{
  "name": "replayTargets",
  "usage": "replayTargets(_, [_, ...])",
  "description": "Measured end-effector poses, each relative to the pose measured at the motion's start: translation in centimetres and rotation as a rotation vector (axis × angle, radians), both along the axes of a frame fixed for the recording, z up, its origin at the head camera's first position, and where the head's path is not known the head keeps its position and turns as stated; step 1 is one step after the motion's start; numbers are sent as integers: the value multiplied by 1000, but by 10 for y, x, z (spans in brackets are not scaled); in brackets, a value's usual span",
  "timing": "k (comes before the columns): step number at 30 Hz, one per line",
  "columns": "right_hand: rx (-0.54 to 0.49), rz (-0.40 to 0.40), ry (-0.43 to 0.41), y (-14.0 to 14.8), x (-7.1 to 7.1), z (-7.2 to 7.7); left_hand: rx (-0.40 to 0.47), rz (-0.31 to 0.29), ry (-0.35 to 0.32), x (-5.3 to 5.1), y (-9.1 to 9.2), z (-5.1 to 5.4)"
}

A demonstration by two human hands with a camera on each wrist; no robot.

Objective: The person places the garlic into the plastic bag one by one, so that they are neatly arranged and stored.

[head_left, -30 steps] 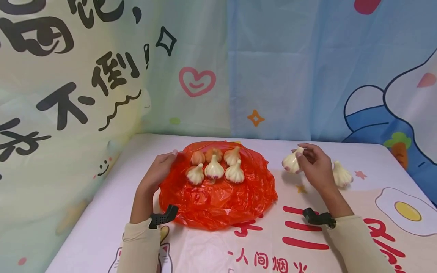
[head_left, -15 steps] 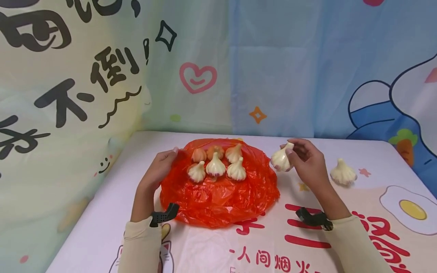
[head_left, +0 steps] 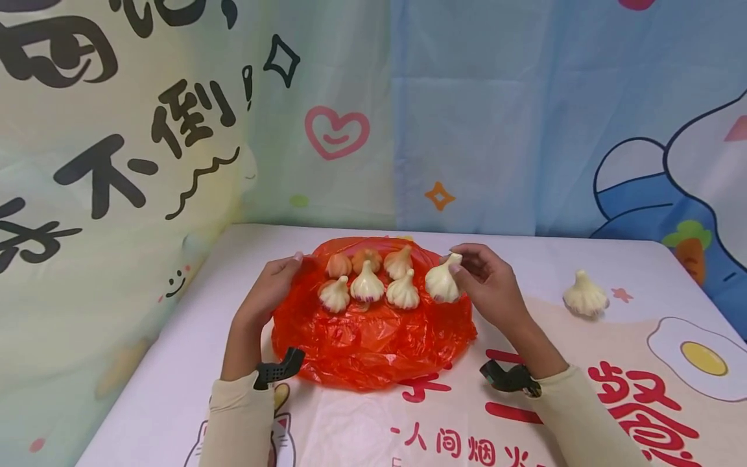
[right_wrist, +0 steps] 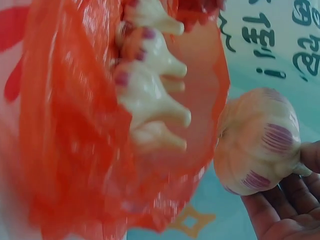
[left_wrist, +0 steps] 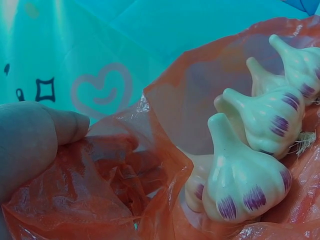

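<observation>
A red plastic bag (head_left: pixel 373 353) lies spread on the table with its mouth open, and several white garlic bulbs (head_left: pixel 367 285) with purple streaks sit in it. My left hand (head_left: pixel 268 292) holds the bag's left edge; the thumb (left_wrist: pixel 70 125) rests over the crumpled film in the left wrist view, while the other fingers are hidden. My right hand (head_left: pixel 493 285) pinches another garlic bulb (right_wrist: pixel 265 142) by its stem, beside the bag's rim in the right wrist view. In the head view that bulb is over the bag's right side.
One more garlic bulb (head_left: pixel 585 295) stands on the table to the right of my right hand. The printed tablecloth (head_left: pixel 455 415) covers the table, and a patterned curtain (head_left: pixel 467 130) hangs behind its back edge.
My right hand has carried its garlic bulb leftward, from beside the bag to over its right side. My left hand still holds the bag's edge in the same place.
</observation>
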State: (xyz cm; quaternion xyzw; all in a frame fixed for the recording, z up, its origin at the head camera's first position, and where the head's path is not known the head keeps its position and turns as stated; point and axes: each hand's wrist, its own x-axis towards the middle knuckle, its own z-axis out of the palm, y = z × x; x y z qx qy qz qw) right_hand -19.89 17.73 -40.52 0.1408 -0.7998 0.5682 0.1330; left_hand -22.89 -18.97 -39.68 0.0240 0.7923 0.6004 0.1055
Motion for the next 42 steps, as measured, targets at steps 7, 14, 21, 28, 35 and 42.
replayTargets(7, [-24,130,-46,-27,-3,2,2,0,4,0,-1,-1])
replayTargets(14, [-25,289,-33,-50,-11,-3,14,7,-13,0,0,-1])
replayTargets(21, [60,322,-127,-69,-17,-6,15,5,-14,1,1,0])
replayTargets(28, [75,413,-156,-83,-24,-6,14,-4,3,1,1,0])
replayTargets(35, [85,506,-200,-98,-14,10,20,-9,3,1,1,-1])
replayTargets(42, [108,554,-219,-110,-11,14,19,-10,8,0,1,-1])
